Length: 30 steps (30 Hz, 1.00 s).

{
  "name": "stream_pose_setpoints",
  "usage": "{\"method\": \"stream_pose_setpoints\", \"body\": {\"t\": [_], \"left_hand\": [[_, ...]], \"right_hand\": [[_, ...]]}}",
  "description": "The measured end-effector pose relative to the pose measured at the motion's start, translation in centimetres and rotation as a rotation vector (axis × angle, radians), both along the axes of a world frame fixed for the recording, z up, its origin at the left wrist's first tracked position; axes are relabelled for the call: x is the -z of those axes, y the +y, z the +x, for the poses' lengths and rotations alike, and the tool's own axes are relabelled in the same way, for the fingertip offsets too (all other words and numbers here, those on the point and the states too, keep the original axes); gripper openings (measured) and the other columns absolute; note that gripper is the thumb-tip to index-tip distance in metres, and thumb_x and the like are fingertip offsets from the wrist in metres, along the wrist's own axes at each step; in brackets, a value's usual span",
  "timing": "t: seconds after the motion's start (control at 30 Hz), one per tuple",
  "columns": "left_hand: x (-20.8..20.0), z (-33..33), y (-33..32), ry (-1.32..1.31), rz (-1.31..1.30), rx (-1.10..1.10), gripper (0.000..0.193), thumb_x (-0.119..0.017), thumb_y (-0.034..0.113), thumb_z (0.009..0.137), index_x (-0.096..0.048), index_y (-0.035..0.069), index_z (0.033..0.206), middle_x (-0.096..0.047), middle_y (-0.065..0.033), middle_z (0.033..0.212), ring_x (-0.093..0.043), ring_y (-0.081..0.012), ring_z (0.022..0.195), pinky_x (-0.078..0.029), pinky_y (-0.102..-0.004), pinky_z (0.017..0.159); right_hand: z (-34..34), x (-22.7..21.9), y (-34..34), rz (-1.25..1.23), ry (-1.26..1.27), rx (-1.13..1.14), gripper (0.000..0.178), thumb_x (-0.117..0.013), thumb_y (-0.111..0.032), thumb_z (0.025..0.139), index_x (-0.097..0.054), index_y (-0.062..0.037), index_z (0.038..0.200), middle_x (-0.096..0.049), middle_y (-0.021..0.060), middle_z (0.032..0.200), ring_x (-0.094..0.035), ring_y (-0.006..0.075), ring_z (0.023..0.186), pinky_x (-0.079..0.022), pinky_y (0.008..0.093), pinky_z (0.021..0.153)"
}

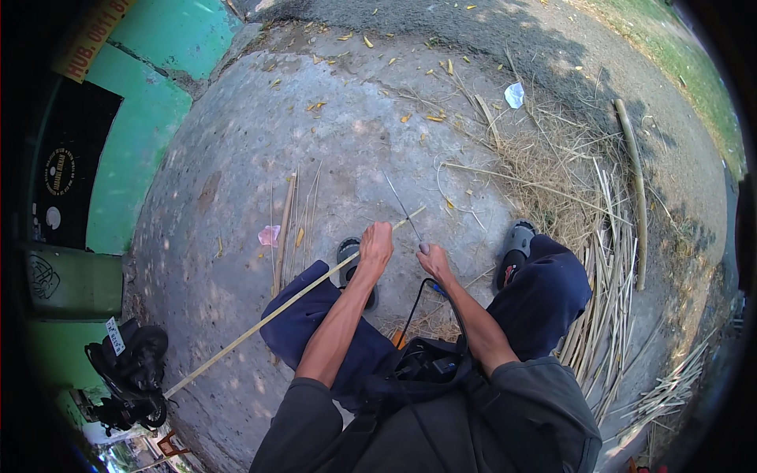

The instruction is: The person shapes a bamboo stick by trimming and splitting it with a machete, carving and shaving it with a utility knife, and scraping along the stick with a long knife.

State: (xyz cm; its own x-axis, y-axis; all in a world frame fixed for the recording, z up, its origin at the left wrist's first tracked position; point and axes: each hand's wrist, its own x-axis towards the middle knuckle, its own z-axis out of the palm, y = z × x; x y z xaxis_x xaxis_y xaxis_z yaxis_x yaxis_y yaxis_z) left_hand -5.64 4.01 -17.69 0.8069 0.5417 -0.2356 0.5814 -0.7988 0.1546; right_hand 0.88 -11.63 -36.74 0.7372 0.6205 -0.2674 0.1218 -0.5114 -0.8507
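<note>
My left hand point(376, 243) is closed around a long pale bamboo strip point(268, 318), close to its far end. The strip slants from the lower left, over my left thigh, to just past that fist. In my right hand point(434, 262) is the grip of a knife point(397, 192) with a long, narrow dark blade. The blade points away from me and crosses the strip near its tip, just beyond my left fist. Whether the edge has gone into the strip is too small to tell.
A heap of split bamboo strips point(605, 315) and shavings point(544, 185) lies at the right, beside a thick pole point(633, 189). Several thin strips point(295, 229) rest left of my left shoe point(348, 254). A parked motorcycle point(134, 374) stands lower left by the green wall point(136, 150).
</note>
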Motion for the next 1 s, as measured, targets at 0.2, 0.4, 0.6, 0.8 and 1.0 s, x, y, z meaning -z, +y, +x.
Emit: {"method": "stream_pose_setpoints", "body": {"t": [0.2, 0.4, 0.6, 0.8, 1.0], "left_hand": [[0.4, 0.0, 1.2, -0.035, 0.016, -0.029, 0.011, -0.065, -0.006, 0.081, -0.074, -0.005, 0.088, -0.072, -0.0307, 0.091, -0.073, -0.0460, 0.093, -0.061, -0.0497, 0.078], [1.6, -0.6, 1.1, -0.094, 0.003, -0.017, 0.009, -0.065, -0.005, 0.082, -0.073, -0.005, 0.087, -0.071, -0.0309, 0.091, -0.072, -0.0477, 0.092, -0.060, -0.0510, 0.078], [2.3, -1.2, 0.6, -0.155, -0.019, -0.015, 0.007, -0.064, -0.004, 0.078, -0.070, -0.006, 0.082, -0.068, -0.0335, 0.085, -0.071, -0.0508, 0.087, -0.058, -0.0552, 0.074], [1.3, -0.1, 0.2, -0.072, -0.059, 0.000, 0.010, -0.064, -0.005, 0.077, -0.071, -0.006, 0.083, -0.069, -0.0339, 0.087, -0.071, -0.0511, 0.088, -0.059, -0.0544, 0.075], [3.7, -2.1, 0.9, -0.171, 0.000, -0.021, 0.008, -0.064, -0.004, 0.077, -0.070, -0.005, 0.082, -0.068, -0.0340, 0.086, -0.071, -0.0513, 0.088, -0.059, -0.0547, 0.075]], "right_hand": [[-1.3, -3.7, 1.8, 0.133, 0.111, -0.110, 0.032, -0.069, -0.025, 0.082, -0.068, 0.0047, 0.092, -0.065, 0.0286, 0.078, -0.066, 0.0405, 0.071, -0.051, 0.0483, 0.071], [-0.8, -3.6, 3.4, 0.098, 0.080, -0.076, 0.033, -0.069, -0.028, 0.083, -0.067, 0.0042, 0.090, -0.065, 0.0262, 0.076, -0.065, 0.0379, 0.070, -0.052, 0.0474, 0.071], [-0.3, -3.0, 3.5, 0.083, 0.047, -0.032, 0.032, -0.068, -0.026, 0.083, -0.066, 0.0048, 0.089, -0.066, 0.0260, 0.076, -0.065, 0.0371, 0.069, -0.051, 0.0473, 0.070], [-0.6, -3.2, 3.8, 0.167, 0.084, -0.047, 0.031, -0.067, -0.025, 0.083, -0.065, 0.0056, 0.086, -0.062, 0.0248, 0.071, -0.063, 0.0314, 0.065, -0.050, 0.0470, 0.066], [-1.1, -3.6, 4.1, 0.149, 0.063, -0.076, 0.030, -0.067, -0.024, 0.083, -0.065, 0.0058, 0.086, -0.063, 0.0264, 0.072, -0.064, 0.0349, 0.066, -0.050, 0.0474, 0.067]]}}
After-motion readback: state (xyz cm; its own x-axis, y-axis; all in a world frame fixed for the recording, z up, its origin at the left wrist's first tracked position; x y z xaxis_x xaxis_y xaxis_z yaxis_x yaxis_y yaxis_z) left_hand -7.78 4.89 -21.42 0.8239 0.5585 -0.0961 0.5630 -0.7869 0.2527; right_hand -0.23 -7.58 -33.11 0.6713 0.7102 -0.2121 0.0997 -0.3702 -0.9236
